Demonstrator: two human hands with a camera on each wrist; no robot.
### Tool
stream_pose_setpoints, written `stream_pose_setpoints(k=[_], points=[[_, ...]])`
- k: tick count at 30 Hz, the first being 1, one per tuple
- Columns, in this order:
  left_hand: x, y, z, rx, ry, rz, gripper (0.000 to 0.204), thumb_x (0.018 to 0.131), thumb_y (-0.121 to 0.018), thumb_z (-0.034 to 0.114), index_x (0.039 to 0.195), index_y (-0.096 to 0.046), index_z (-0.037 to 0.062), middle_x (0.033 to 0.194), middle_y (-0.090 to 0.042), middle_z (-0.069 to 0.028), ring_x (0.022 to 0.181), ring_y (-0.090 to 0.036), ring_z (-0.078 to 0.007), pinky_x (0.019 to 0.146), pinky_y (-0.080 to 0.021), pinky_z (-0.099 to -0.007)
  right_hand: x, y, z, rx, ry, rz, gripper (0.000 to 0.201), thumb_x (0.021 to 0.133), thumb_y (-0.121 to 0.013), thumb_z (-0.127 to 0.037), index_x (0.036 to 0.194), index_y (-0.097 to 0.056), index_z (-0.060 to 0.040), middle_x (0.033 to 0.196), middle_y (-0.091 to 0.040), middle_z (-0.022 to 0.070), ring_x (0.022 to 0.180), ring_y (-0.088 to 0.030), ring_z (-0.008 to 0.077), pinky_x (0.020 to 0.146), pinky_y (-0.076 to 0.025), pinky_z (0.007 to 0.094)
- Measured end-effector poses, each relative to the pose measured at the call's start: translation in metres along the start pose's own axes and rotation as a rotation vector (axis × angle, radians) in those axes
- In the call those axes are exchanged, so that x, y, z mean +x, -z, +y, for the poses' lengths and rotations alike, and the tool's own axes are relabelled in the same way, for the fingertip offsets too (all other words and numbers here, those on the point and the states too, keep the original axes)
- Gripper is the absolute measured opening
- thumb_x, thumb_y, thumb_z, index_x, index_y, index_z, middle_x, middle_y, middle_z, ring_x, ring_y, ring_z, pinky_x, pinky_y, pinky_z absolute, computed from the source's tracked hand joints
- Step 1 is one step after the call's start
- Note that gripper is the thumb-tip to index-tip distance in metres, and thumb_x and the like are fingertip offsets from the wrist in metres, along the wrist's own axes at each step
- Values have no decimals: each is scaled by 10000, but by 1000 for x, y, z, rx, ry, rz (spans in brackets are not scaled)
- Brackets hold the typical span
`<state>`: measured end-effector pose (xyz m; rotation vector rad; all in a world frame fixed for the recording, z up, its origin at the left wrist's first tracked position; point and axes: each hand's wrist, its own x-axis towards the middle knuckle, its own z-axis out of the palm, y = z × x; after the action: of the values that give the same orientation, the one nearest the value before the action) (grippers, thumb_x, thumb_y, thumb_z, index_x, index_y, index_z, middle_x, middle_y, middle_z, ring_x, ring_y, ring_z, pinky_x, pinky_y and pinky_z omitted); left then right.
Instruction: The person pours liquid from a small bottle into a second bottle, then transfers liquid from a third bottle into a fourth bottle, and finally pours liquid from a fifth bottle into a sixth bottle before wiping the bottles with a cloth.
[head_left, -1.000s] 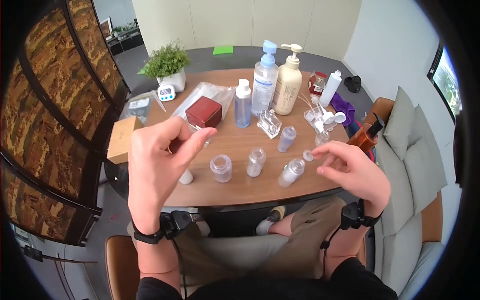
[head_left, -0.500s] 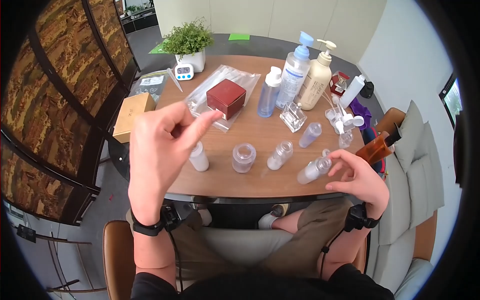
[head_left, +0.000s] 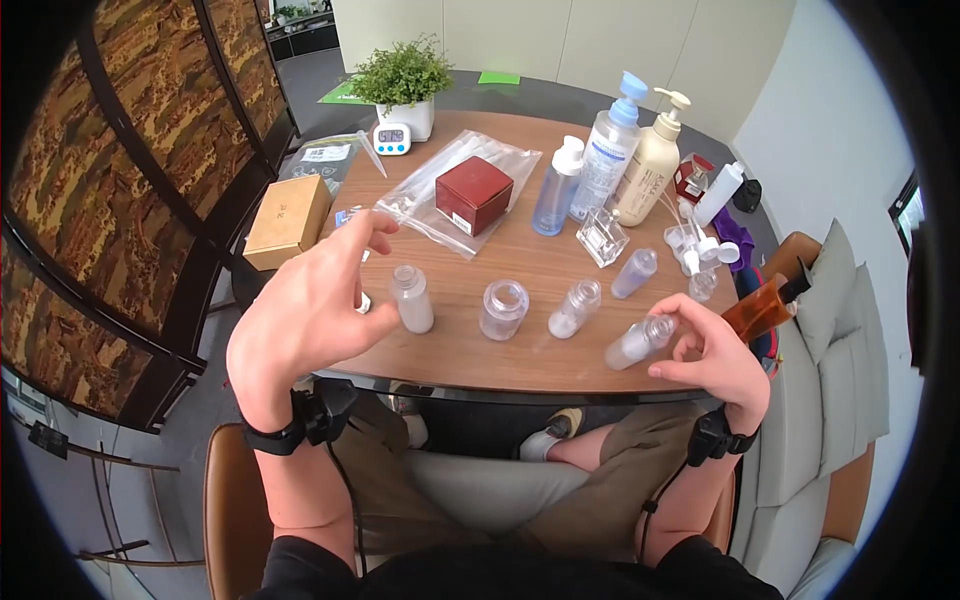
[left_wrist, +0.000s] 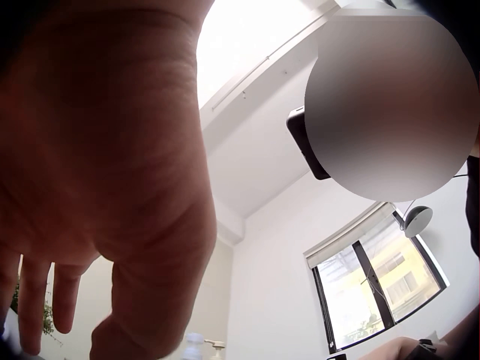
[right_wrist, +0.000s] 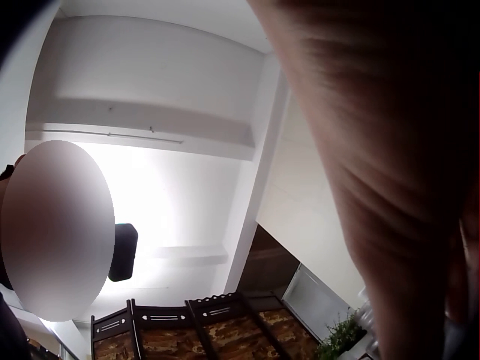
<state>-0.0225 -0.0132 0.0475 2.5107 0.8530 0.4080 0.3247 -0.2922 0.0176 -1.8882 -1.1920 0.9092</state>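
Note:
My left hand [head_left: 305, 315] hovers at the table's left side, thumb and fingers spread apart with nothing between them. Beside its thumb stands a small frosted bottle [head_left: 413, 302] without a cap. Loosely bent, my right hand [head_left: 715, 355] is at an uncapped bottle [head_left: 638, 343] with whitish contents; whether its index finger touches the neck, I cannot tell. Between the hands stand a wide clear jar [head_left: 503, 312] and another open bottle [head_left: 574, 311]. In the left wrist view the left hand [left_wrist: 127, 180] shows extended fingers; in the right wrist view the right hand [right_wrist: 397, 150] is mostly dark palm.
Behind are a dark red box [head_left: 474, 194] on a plastic bag, a glass perfume bottle [head_left: 602, 238], pump bottles [head_left: 603, 160] and a small purplish bottle [head_left: 635, 274]. An amber bottle [head_left: 757, 308] is at right; a cardboard box [head_left: 288, 222] lies at left.
The left hand has lowered, and its thumb and fingers have parted from a near-pinch. The right hand has come closer to the right-hand bottle. The head view has shifted, moving the table's things in the picture.

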Motion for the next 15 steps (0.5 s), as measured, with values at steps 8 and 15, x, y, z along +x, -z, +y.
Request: stream_pose_setpoints(k=[8,15], points=[[16,-19,-17,20,-46,-82,818,822,-860,190,1560,-531,61,1202,-694,-129,834,-633,-233,826,-572,-400,10,-4,11,69,42,2,520,855,-925,-59,1300,-658,-88,1129,-615,-8,724,-529,-12,634,-436,175],[23,-26,-17,3,-46,-50,787,813,-795,132,1551,-533,56,1122,-651,-125,835,-614,-257,835,-562,-422,11,-6,8,21,68,5,440,874,-889,-40,1235,-638,-77,1104,-649,-17,696,-512,-15,610,-412,179]])
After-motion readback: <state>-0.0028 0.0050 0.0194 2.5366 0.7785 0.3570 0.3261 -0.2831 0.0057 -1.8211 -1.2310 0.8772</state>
